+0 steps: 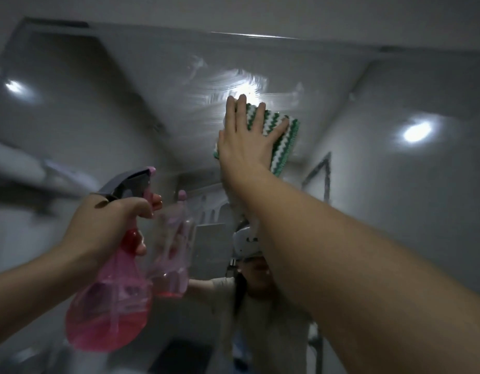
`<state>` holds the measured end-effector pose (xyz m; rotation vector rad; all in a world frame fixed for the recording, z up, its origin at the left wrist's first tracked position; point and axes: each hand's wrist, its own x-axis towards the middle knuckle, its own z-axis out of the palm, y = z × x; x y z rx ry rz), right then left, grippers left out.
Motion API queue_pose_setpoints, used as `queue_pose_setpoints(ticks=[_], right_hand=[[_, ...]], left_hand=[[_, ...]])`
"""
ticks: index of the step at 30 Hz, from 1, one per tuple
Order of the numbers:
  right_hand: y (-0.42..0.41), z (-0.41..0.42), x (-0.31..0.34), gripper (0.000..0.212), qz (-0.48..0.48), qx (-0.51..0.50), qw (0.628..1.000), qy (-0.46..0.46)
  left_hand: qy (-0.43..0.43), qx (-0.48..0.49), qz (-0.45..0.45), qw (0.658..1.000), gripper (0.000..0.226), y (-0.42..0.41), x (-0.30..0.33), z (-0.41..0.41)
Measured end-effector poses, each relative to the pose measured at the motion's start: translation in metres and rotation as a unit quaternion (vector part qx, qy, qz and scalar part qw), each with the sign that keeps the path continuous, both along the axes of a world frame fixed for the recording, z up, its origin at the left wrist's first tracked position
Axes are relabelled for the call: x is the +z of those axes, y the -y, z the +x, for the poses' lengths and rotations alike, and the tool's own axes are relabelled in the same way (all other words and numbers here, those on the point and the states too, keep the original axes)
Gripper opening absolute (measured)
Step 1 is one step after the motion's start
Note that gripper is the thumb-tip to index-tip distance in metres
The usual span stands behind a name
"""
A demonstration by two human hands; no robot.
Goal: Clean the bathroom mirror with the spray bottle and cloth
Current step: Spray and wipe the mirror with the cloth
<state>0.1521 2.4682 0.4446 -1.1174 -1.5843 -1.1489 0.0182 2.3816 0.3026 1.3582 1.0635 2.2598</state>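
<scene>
Pink spray bottle upright in left hand, nozzle toward mirror.

The right arm reaches up from 4 o'clock toward 12, its right hand flat, fingers spread and pointing to 12, palm pressing forward. The left arm enters from 8 o'clock, its left hand curled tight, knuckles up.
</scene>
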Motion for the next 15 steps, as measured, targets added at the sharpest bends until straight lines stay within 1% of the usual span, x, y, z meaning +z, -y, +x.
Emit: queue_pose_setpoints(ticks=[1, 2, 3, 8, 10, 12, 15], right_hand=[[0.001, 0.009, -0.004, 0.059, -0.002, -0.001, 1.000, 0.014], [0.001, 0.021, -0.009, 0.058, -0.007, -0.004, 1.000, 0.023], [0.002, 0.033, -0.015, 0.058, -0.012, -0.008, 0.999, 0.029], [-0.006, 0.115, -0.051, 0.059, -0.021, -0.034, 0.999, 0.025], [-0.016, 0.137, -0.077, 0.057, 0.009, -0.025, 0.999, 0.045], [-0.024, 0.148, -0.109, 0.057, 0.045, -0.012, 0.996, 0.074], [-0.030, 0.147, -0.161, 0.058, 0.068, -0.004, 0.991, 0.115]], left_hand=[[0.001, -0.001, 0.012, 1.000, 0.052, 0.004, 0.001, 0.005], [-0.003, -0.002, 0.021, 1.000, 0.032, 0.005, 0.000, 0.012], [-0.009, -0.012, 0.025, 1.000, 0.020, 0.008, -0.003, 0.018], [-0.008, -0.034, 0.015, 0.999, 0.029, 0.016, -0.012, 0.050], [-0.005, -0.049, 0.004, 0.999, 0.026, 0.021, -0.016, 0.061], [0.005, -0.067, -0.003, 0.998, 0.022, 0.023, -0.021, 0.070], [0.026, -0.081, -0.014, 0.996, 0.024, 0.026, -0.032, 0.077]])
